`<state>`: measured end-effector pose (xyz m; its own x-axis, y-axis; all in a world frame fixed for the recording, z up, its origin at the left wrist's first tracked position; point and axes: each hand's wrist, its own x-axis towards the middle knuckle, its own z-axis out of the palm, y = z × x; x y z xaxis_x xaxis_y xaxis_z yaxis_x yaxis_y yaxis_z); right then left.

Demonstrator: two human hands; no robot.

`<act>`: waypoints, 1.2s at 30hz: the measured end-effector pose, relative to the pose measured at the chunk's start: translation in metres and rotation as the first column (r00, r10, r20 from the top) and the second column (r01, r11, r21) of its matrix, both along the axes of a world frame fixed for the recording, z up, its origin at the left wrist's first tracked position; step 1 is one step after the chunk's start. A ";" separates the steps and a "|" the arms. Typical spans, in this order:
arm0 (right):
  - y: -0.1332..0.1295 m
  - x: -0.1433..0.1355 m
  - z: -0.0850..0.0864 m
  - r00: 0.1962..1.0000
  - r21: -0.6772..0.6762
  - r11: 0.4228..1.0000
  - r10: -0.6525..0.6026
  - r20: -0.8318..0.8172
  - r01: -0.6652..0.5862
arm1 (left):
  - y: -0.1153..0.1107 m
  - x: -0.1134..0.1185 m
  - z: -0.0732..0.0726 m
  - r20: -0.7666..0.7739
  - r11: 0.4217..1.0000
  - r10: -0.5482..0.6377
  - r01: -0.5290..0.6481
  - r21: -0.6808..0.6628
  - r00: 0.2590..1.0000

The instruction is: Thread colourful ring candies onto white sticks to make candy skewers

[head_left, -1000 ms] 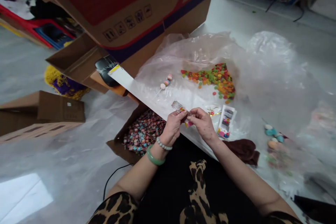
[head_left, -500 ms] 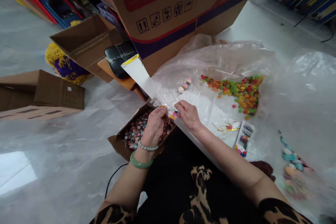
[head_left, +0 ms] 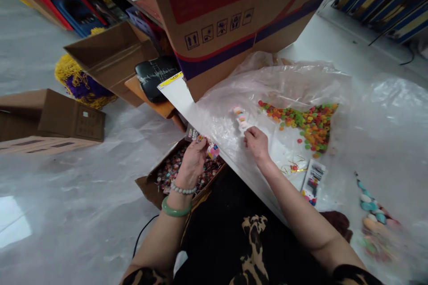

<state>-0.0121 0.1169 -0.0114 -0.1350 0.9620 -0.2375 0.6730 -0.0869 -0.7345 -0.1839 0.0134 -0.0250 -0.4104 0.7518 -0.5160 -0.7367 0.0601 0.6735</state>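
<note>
My left hand [head_left: 194, 156], with a bead bracelet and a green bangle at its wrist, pinches a small printed plastic packet [head_left: 213, 150]. Below that hand is an open cardboard box [head_left: 147, 187] full of small wrapped lollipops [head_left: 172, 163]. My right hand [head_left: 257, 143] has its fingers closed at the lower end of a candy skewer [head_left: 240, 116] of pastel pieces, over the plastic-covered white surface; the stick itself is hidden by the fingers. Another printed packet [head_left: 313, 181] lies to the right, near gold twist ties [head_left: 296, 168].
A heap of colourful gummy rings [head_left: 310, 127] rests on clear plastic sheeting [head_left: 220, 111]. Blue and white candies [head_left: 372, 205] sit in plastic at the right. A large carton [head_left: 234, 31] stands behind, and a black-topped stool [head_left: 155, 80] and open cartons [head_left: 90, 120] to the left.
My right hand has moved away from the packet to the right and taken hold of the candy skewer, which has turned more upright. My left hand keeps the packet, shifting slightly left.
</note>
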 end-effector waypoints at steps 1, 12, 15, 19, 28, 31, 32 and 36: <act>-0.009 0.014 0.001 0.995 -0.018 1.000 -0.016 -0.103 0.014 | -0.001 -0.001 0.002 0.027 1.000 -0.025 0.024 0.012 0.999; -0.104 0.103 0.022 0.974 -0.061 0.991 0.101 -0.205 -0.116 | 0.005 0.060 0.037 0.047 0.929 -0.302 0.283 0.238 0.952; -0.113 0.110 0.023 0.983 -0.048 0.991 0.118 -0.139 -0.125 | 0.001 0.083 0.032 -0.190 0.915 -0.338 0.369 0.162 0.922; -0.118 0.112 0.026 0.973 -0.053 0.971 0.232 0.011 -0.232 | -0.009 0.114 0.023 -0.589 0.891 -0.354 0.453 0.024 0.727; -0.123 0.141 0.018 0.988 -0.030 0.988 0.154 0.031 -0.153 | -0.009 0.136 0.014 -0.184 0.929 -0.361 0.369 0.012 0.914; -0.132 0.145 0.017 0.992 0.052 0.996 0.082 -0.101 -0.077 | -0.010 0.145 0.017 -0.162 0.948 -0.297 0.311 0.068 0.941; -0.134 0.145 0.018 0.990 0.082 0.995 0.072 -0.121 -0.063 | -0.010 0.148 0.019 -0.159 0.957 -0.263 0.279 0.082 0.951; -0.141 0.142 0.021 0.991 0.165 0.985 0.071 -0.113 -0.052 | -0.008 0.145 0.023 -0.083 0.981 -0.156 0.164 0.103 0.984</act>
<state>0.1298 -0.0246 0.0100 -0.2132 0.9752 -0.0590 0.5814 0.0781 -0.8098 -0.0386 0.0058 -0.0021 -0.3144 0.8611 -0.3995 -0.6710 0.0962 0.7352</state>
